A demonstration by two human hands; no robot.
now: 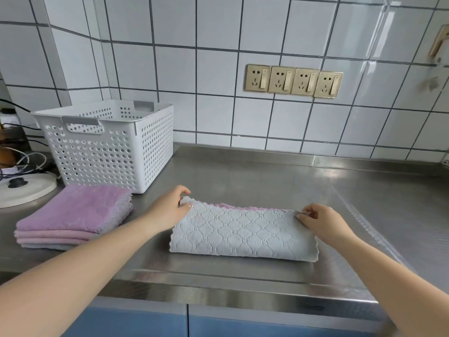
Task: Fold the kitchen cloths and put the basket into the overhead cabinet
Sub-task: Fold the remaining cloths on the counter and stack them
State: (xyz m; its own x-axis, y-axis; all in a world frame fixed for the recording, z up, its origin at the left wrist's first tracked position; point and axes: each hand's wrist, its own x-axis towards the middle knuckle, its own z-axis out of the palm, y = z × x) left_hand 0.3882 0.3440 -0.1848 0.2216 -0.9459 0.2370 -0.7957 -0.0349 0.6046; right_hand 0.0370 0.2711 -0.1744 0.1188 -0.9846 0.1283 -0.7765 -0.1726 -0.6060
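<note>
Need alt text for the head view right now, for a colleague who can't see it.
Both hands pinch the far corners of a grey quilted cloth folded in half on the steel counter: left hand, right hand. A stack of folded purple cloths lies to its left, before a white perforated basket.

The steel counter [267, 176] carries a white basket [107, 144] at back left. A stack [73, 217] of folded cloths lies before it. A grey cloth [240, 234] lies near the front edge.
</note>
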